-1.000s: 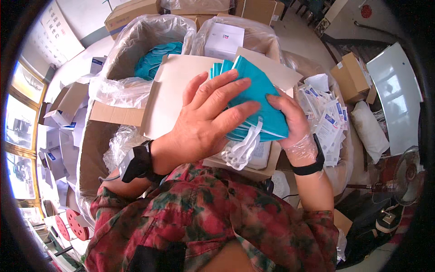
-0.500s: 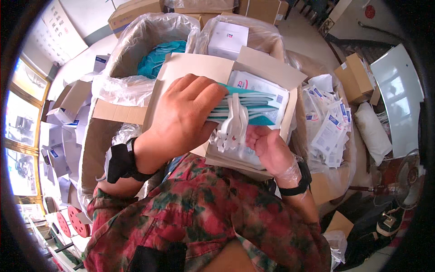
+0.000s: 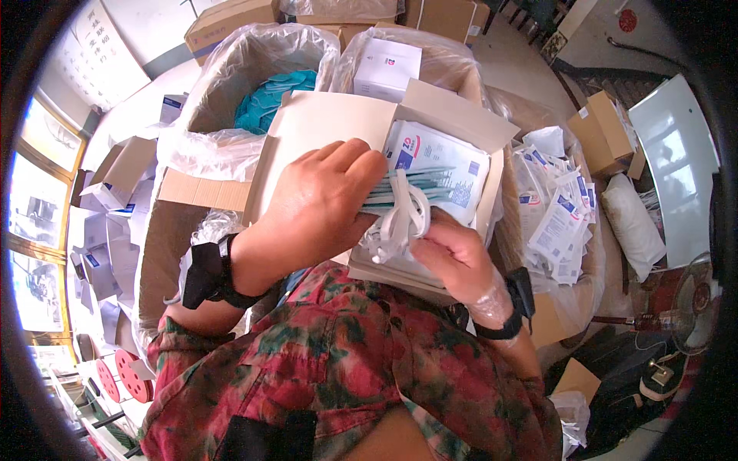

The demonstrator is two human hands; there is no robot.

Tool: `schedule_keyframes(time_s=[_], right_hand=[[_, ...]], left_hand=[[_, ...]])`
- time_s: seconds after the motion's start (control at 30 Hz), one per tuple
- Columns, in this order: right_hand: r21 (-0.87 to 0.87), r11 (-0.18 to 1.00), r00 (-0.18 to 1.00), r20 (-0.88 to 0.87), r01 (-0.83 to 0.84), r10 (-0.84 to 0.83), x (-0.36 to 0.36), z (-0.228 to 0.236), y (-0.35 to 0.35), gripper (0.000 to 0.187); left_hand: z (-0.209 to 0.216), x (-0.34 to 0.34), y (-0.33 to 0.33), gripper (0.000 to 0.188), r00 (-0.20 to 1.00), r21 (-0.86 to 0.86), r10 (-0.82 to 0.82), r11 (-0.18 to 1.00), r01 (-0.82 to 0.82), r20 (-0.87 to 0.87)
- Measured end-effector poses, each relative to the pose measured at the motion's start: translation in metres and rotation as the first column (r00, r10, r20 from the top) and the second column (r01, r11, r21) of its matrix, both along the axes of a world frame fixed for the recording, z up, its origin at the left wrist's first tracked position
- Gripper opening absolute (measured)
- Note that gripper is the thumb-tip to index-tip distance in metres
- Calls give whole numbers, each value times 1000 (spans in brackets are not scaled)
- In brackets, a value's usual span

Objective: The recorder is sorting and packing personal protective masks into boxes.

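A stack of teal face masks [image 3: 427,184] is seen edge-on over an open white carton [image 3: 492,201]. My left hand [image 3: 327,196] is closed round the stack's left end, palm down. White ear loops [image 3: 403,211] hang in a bunch from the masks toward me. My right hand [image 3: 455,257] is at the lower right of the bunch, its thumb and curled fingers against the loops; part of its grip is hidden. Inside the carton, white printed packets [image 3: 438,150] lie flat under the masks.
Behind the carton, a plastic-lined box [image 3: 207,100] holds loose teal masks [image 3: 273,100]. Beside it, another lined box holds a white carton [image 3: 388,67]. A bin of printed packets [image 3: 557,223] stands to the right. Flattened and open white cartons [image 3: 115,238] pile up on the left.
My right hand has turned and its fingers have curled in against the ear loops. The mask stack has tilted to a more edge-on view and sits slightly lower, uncovering more of the packets.
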State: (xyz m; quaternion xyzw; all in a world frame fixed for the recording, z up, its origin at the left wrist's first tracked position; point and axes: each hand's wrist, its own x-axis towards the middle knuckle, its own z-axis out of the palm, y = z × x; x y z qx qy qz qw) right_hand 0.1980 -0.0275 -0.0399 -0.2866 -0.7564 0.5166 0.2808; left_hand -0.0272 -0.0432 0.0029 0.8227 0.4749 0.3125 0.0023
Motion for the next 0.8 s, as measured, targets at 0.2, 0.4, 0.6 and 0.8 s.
schedule_keyframes(time_s=[0.2, 0.4, 0.6, 0.8], right_hand=[[-23, 1000, 989, -149, -11, 7, 30, 39, -16, 16], [-660, 696, 952, -280, -284, 123, 41, 44, -25, 28], [-107, 911, 909, -183, -398, 375, 19, 36, -28, 27], [747, 563, 874, 479, -353, -87, 15, 55, -18, 19]], left_hand=[[-3, -4, -3, 39, 994, -219, -73, 971, 90, 85], [-23, 4, -22, 40, 934, -639, -230, 682, 356, 275], [-34, 18, -31, 38, 884, -652, -300, 597, 467, 359], [-25, 23, -30, 38, 930, -729, -290, 584, 357, 223]])
